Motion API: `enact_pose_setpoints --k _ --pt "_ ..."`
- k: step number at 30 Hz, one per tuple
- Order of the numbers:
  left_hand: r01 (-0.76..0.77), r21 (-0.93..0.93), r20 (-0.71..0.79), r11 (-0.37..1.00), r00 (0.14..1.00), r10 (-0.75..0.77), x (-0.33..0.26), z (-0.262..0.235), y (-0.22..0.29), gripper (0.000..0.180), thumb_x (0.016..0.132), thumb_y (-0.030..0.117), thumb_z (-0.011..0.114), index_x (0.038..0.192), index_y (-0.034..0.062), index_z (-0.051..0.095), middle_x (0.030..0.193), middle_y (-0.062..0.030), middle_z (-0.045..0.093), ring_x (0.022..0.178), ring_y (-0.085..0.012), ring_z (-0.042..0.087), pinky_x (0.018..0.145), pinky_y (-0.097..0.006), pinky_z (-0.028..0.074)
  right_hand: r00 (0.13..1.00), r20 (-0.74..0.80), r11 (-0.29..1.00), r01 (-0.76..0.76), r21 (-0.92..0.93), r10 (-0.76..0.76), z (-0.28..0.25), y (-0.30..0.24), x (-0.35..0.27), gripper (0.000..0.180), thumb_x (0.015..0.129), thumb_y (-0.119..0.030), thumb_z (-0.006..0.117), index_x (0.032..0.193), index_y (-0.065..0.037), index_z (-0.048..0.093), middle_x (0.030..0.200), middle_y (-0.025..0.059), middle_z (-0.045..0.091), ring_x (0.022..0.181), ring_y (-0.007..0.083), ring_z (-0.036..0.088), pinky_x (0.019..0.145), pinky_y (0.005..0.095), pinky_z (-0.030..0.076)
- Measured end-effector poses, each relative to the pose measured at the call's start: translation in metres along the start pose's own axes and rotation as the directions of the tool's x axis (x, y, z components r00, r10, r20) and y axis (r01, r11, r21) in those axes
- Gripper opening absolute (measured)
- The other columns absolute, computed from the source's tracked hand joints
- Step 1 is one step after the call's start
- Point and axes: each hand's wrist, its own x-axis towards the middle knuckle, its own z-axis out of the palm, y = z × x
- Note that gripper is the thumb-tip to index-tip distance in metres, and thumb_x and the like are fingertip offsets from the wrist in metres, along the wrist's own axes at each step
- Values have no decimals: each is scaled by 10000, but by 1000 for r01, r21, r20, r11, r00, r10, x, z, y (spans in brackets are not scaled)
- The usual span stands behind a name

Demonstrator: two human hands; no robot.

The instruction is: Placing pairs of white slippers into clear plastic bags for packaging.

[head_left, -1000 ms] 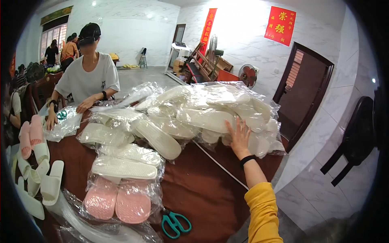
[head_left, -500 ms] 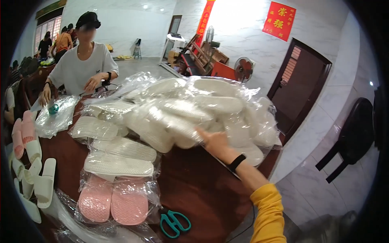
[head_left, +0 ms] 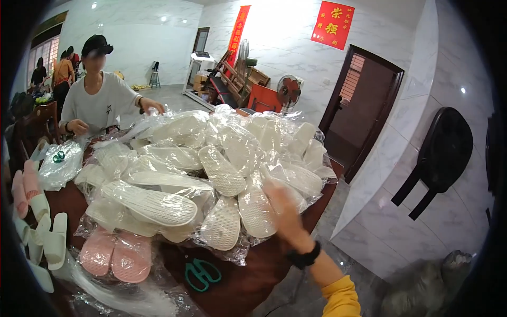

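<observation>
Your right hand (head_left: 282, 203) sits lower centre-right of the frame, blurred, fingers loosely spread, palm against the near edge of the heap of clear plastic bags of cream-white rubber slippers (head_left: 222, 169); it grips nothing that I can see. There is a black band on that wrist, with a yellow sleeve below it. Your left hand is not in view.

The heap fills the middle of the frame on the dark red-brown table (head_left: 248, 285). Roughly fifteen white soles are visible, though the exact count is unclear through the plastic.

One bagged pair of pink slippers (head_left: 115, 256) lies lower left, touching the heap's front. One pair of green-handled scissors (head_left: 200, 273) lies just right of the pink pair, on bare table. About five loose white slippers (head_left: 47, 240) line the left edge, with two pink ones above them.

One person in a white shirt and black cap (head_left: 97, 100) is upper left, both hands on bags. Two more people stand behind, far upper left.
</observation>
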Motion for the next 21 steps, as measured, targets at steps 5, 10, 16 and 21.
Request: enact_pose_setpoints --k 5,10,16,21 --pt "4 -4 -11 1000 1000 -4 3 -1 -1 446 974 340 432 1293 72 590 1390 -180 527 1287 -433 472 1048 -535 409 657 -588 810 -587 -5 472 -53 234 -54 773 850 -326 756 1439 -11 367 1445 193 410 1333 352 382 1120 475 287" --pt "-25 -82 -16 996 1000 24 4 6 -9 463 948 353 467 1295 72 589 1394 -185 519 1282 -441 468 1056 -542 398 651 -24 437 -482 759 758 -16 303 -86 813 814 -282 804 1461 -67 360 1381 146 489 1194 291 526 962 448 494" --pt "16 -91 2 996 1000 -16 -6 7 -9 480 926 354 495 1313 82 580 1396 -188 513 1288 -446 458 1064 -558 383 718 392 685 -684 250 574 54 269 -38 453 891 -92 612 1323 -39 484 1238 104 592 986 201 614 845 327 521" --pt "19 -84 -19 996 1000 -21 -5 4 -6 485 935 355 488 1329 85 568 1399 -184 508 1295 -438 453 1074 -539 380 682 534 732 -663 160 500 63 210 -40 419 906 -92 588 1309 -35 490 1207 96 603 952 188 619 812 310 519"
